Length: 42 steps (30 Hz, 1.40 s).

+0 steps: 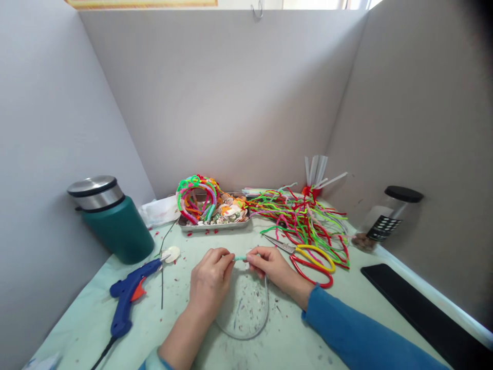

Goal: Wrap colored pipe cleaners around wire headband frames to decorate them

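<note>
A short stretch of light teal pipe cleaner [240, 258] shows between my two hands at the middle of the table. My left hand [210, 280] pinches its left end between thumb and fingers. At its right end, my right hand [269, 263] is closed in a pinch. A thin grey band [250, 337] curves below in a loop, running up to the right hand and behind the left. Where the band meets the pipe cleaner is hidden by my fingers. Scissors with red and yellow handles [314, 259] lie just beyond my right hand.
On the left are a blue glue gun [129, 295], its tip by a whitish disc [171, 254], and a teal flask [119, 228]. Behind stand a metal tray [215, 226] with colourful hoops and a pipe cleaner heap [304, 218]. A jar [379, 223] and black strip [416, 308] sit right.
</note>
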Motion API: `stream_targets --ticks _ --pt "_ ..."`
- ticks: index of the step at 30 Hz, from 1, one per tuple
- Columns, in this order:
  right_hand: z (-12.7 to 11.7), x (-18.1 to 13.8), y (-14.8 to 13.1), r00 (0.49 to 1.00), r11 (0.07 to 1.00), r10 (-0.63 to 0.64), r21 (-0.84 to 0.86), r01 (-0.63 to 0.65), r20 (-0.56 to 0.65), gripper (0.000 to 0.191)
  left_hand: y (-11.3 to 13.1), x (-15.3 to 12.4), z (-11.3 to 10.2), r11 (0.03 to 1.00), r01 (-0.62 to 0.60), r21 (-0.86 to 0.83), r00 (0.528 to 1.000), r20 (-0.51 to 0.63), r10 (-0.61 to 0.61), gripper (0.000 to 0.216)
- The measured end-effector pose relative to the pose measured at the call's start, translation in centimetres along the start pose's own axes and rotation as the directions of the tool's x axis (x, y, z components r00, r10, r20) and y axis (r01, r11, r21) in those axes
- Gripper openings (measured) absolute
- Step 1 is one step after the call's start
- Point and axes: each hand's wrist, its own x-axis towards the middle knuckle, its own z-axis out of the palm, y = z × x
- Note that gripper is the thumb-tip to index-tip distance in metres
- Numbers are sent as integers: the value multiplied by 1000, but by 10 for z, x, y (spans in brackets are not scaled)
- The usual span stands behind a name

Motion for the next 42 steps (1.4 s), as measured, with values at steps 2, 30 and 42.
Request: stream_targets --ticks 2,30,42 --pt "0 0 1 1000 1000 -12 7 12 11 27 0 0 -1 1000 7 -8 1000 12 -7 20" --pt "0 -1 0 999 999 -25 28 25 27 30 6 10 -1 -15 727 -687 584 630 -512 38" --pt "0 1 5 1000 1000 2 3 -2 -8 27 0 1 7 747 448 -490 894 261 -365 29"
